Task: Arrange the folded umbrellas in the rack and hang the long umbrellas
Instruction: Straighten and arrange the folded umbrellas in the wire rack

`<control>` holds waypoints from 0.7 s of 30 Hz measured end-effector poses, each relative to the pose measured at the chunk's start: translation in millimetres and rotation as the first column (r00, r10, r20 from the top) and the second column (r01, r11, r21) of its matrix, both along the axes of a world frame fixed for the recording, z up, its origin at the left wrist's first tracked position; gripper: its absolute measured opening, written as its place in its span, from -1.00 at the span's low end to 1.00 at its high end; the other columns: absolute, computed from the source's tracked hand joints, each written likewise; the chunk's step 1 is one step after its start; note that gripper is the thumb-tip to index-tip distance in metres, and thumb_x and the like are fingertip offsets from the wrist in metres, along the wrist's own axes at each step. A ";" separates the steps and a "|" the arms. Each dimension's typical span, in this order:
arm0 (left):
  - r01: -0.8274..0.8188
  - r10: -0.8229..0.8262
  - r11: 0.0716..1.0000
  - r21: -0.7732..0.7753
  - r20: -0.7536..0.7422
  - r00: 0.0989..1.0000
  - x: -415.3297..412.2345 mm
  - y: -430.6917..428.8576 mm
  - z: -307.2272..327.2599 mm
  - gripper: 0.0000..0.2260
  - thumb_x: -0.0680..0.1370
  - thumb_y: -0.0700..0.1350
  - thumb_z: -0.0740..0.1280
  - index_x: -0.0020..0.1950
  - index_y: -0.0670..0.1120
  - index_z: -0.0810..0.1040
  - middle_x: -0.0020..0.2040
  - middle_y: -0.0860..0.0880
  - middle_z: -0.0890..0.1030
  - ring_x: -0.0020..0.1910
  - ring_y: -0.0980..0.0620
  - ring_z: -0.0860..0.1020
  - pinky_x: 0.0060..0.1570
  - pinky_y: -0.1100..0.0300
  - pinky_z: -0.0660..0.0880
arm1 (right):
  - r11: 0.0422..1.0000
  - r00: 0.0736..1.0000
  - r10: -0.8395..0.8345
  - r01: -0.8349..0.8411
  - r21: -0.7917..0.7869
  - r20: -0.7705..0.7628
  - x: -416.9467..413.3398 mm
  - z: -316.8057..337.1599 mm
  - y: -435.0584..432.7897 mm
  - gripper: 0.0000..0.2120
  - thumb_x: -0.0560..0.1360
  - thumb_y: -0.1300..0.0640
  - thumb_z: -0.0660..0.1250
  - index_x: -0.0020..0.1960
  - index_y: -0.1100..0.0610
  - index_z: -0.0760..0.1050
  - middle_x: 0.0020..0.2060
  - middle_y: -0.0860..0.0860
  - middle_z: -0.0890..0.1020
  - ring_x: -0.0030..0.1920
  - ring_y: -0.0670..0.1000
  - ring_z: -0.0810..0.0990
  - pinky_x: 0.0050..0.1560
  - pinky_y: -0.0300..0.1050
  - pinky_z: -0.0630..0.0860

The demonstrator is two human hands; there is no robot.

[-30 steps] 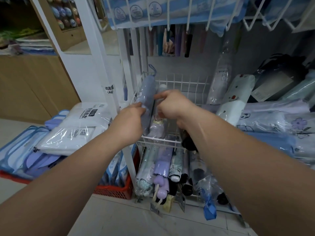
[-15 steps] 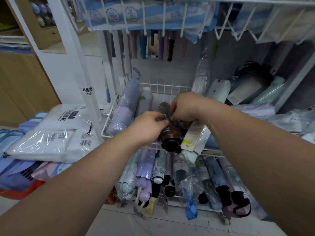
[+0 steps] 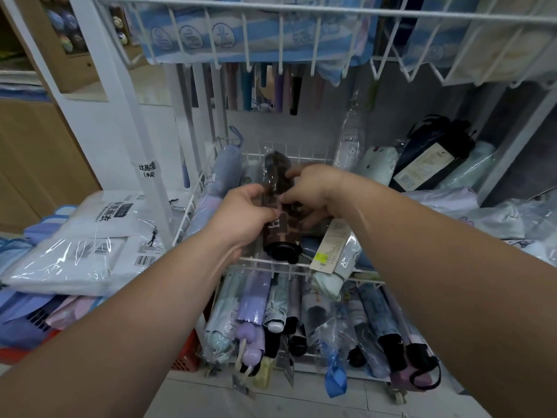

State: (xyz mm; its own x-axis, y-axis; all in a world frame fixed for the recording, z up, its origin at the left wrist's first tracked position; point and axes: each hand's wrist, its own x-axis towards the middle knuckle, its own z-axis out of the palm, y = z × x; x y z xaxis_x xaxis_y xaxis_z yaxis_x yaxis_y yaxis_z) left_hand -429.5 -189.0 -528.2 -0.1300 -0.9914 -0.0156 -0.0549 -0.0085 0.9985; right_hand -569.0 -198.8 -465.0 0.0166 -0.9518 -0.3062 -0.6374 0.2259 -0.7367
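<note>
one white wire rack (image 3: 126, 116), pale tiled floor (image 3: 271, 396), wooden cabinet (image 3: 36, 161)

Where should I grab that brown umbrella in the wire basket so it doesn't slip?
Round its middle, from above, I'd say. The brown umbrella points away over the wire basket, black handle end nearest, and a blue umbrella crowds its left. The left hand and right hand hold it there.

open: basket (image 3: 316, 153) top | blocked: lilac umbrella (image 3: 224, 173) left, wire shelf (image 3: 301, 10) above (close)
</note>
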 end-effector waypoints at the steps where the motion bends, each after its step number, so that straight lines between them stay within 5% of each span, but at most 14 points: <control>1: 0.002 -0.002 1.000 -0.015 -0.014 1.000 1.5 -2.4 3.8 -0.62 0.51 -0.47 0.35 0.26 -0.15 0.55 -0.03 -0.13 0.71 -0.14 0.00 0.69 -0.16 0.20 0.65 | 0.999 0.996 -0.036 0.038 -0.018 0.084 1.6 0.0 -1.3 -0.42 0.58 0.28 0.36 0.52 0.04 0.26 0.04 0.19 0.62 0.00 0.21 0.70 -0.04 0.24 0.67; 5: 0.045 -0.042 0.998 -0.037 0.079 0.996 7.7 -20.2 3.6 -0.49 0.51 -0.45 0.37 0.38 -0.06 0.49 0.07 -0.13 0.71 0.00 -0.07 0.71 0.05 0.00 0.65 | 0.990 0.963 -0.130 0.139 -0.019 0.234 7.6 -12.4 -16.2 -0.23 0.54 0.37 0.36 0.57 -0.13 0.13 0.12 0.18 0.59 0.01 0.24 0.69 -0.06 0.27 0.66; 10: 0.114 -0.087 0.991 -0.076 0.296 0.951 8.7 -27.6 -7.5 -0.56 0.48 -0.44 0.40 0.05 0.12 0.58 0.04 -0.10 0.72 0.08 -0.14 0.69 0.17 -0.11 0.60 | 0.989 0.973 -0.143 0.147 -0.004 0.182 13.2 -35.5 -28.5 -0.19 0.50 0.43 0.35 0.57 -0.14 0.18 0.23 0.16 0.56 0.06 0.26 0.65 -0.09 0.27 0.66; 13: 0.138 -0.097 0.988 -0.065 0.433 0.896 9.8 -34.7 -17.7 -0.72 0.47 -0.31 0.45 0.06 0.03 0.64 -0.05 -0.06 0.74 0.00 -0.09 0.70 0.10 -0.05 0.63 | 0.997 0.997 -0.075 0.075 -0.009 0.002 13.8 -43.0 -33.5 -0.33 0.50 0.39 0.37 0.52 0.03 0.28 0.25 0.20 0.55 0.13 0.28 0.62 0.05 0.27 0.64; 16: 0.180 -0.045 0.977 -0.115 0.713 0.700 6.9 -36.8 -18.6 -0.88 0.48 -0.19 0.44 -0.02 -0.02 0.62 -0.11 -0.06 0.70 -0.04 -0.10 0.68 -0.10 0.17 0.52 | 1.000 0.982 0.024 -0.026 -0.013 -0.190 11.9 -47.5 -34.8 -0.54 0.50 0.26 0.40 0.38 0.21 0.43 0.19 0.21 0.60 0.13 0.22 0.65 0.12 0.13 0.64; 21: 0.205 0.090 0.953 -0.224 0.853 0.514 -0.1 -32.5 -23.1 -0.85 0.52 -0.14 0.39 0.07 -0.08 0.62 -0.01 -0.16 0.69 0.01 -0.19 0.64 -0.16 0.19 0.41 | 0.984 0.842 0.154 -0.181 -0.001 -0.517 14.2 -52.5 -42.7 -0.66 0.56 0.16 0.37 0.32 0.18 0.51 0.22 0.12 0.60 -0.01 0.05 0.53 0.14 -0.13 0.53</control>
State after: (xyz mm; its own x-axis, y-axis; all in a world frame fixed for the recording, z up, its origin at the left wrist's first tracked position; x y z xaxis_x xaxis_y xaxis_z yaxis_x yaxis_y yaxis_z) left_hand -429.6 -221.5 -551.3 -0.2574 -0.9607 0.1036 -0.8618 0.2767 0.4251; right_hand -554.8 -241.5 -517.4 0.0303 -0.9625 -0.2696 -0.9519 0.0545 -0.3015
